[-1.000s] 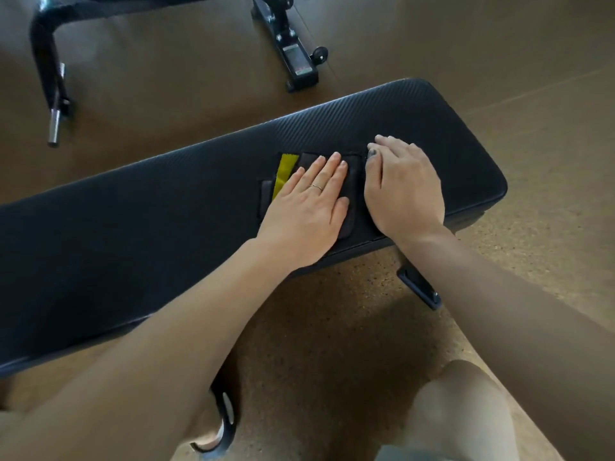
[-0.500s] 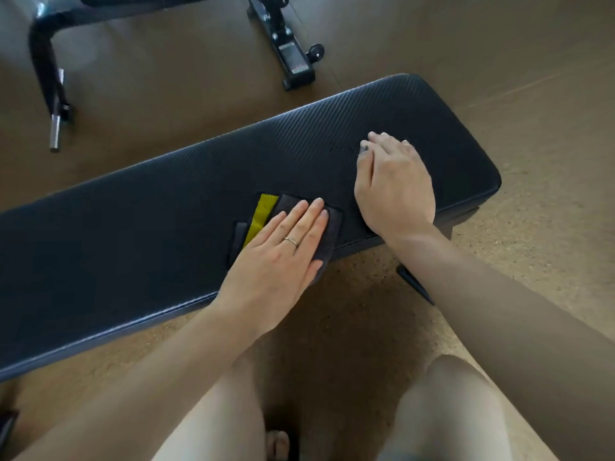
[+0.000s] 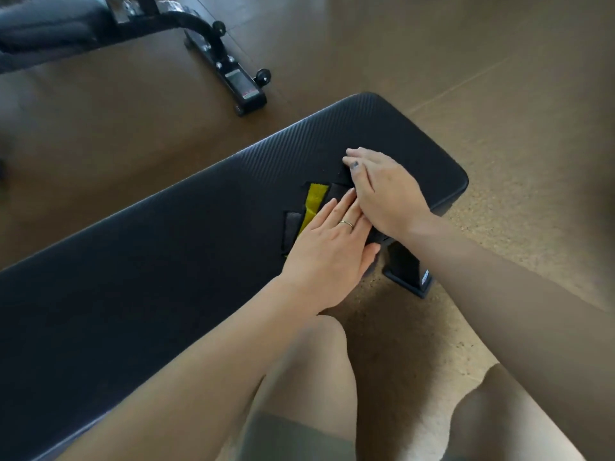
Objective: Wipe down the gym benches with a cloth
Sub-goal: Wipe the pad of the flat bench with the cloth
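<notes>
A long black padded gym bench point(image 3: 149, 261) runs diagonally across the view. Near its right end lies a dark grey cloth with a yellow stripe point(image 3: 312, 202). My left hand point(image 3: 329, 251) presses flat on the cloth, fingers together and pointing up-right, a ring on one finger. My right hand point(image 3: 382, 191) lies palm down on the pad just right of the cloth, over the tips of my left fingers. Most of the cloth is hidden under my hands.
A second bench point(image 3: 50, 24) with a black metal frame and a wheeled foot point(image 3: 239, 84) stands at the back left. Brown rubber floor point(image 3: 499, 78) surrounds both. This bench's black foot point(image 3: 409, 274) shows below its right end. My bare knees are at the bottom.
My left hand slid the cloth toward the near edge of the pad and then back up to the right hand, which stayed planted. The view has shifted a little.
</notes>
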{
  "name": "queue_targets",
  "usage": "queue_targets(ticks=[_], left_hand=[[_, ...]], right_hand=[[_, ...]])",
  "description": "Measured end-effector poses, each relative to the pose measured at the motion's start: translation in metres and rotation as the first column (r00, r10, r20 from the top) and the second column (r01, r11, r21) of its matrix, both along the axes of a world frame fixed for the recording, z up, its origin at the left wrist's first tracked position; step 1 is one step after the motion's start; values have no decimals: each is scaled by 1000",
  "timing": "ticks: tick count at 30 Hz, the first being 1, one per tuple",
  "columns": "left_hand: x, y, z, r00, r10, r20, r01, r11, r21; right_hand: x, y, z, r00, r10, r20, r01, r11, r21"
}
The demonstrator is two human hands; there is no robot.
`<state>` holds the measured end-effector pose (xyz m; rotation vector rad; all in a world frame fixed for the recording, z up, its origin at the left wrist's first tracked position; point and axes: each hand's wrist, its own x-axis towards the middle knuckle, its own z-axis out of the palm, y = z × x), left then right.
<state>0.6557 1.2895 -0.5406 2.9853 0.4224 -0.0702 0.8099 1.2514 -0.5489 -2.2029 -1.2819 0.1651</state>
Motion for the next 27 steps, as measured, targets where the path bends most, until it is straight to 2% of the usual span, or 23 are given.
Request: queue_targets(ticks=[5,8,10,13,16,19,21,23,24,25,26,27], left_hand=[[-44,11,-7,999,-34,-11,33,996,-85],[-56,21,-9,999,-46,-25,45,999,-11],[-46,23,-7,999,-36,-8,36,999,32],[-20,26,-3,998,-54,-32,53,998,-31],[15,37,-1,1000,-26,-12,25,997,-68],[54,50,0,998,-17,-63,10,994,-109],[63,58,7,996,-49,-72,33,977,-211],[51,71,18,995,79,59,-48,913,-406],[40,83,22,970,190,148,-117,908,-402],[27,99,23,929,302,215,-221,917,-331],[14,118,22,887,401,227,-340,902,-267],[2,138,21,848,500,175,-457,857,-238]], right_hand=[[-6,-4,-7,979,-174,102,170,985,40],[-3,-3,-5,980,-192,60,189,981,50],[0,-1,-5,981,-192,28,190,980,65],[0,1,-3,976,-217,-24,218,971,100],[0,-1,6,957,-250,-149,277,939,202],[-6,-13,10,958,-287,-4,279,927,251],[-15,-21,12,962,-249,110,229,959,170],[-27,-22,13,973,-168,160,168,986,14],[-32,-18,14,978,-124,168,138,987,-78],[-38,-13,16,983,-83,167,112,979,-169],[-44,-6,16,987,-54,153,91,965,-247],[-48,2,15,990,-41,137,82,948,-307]])
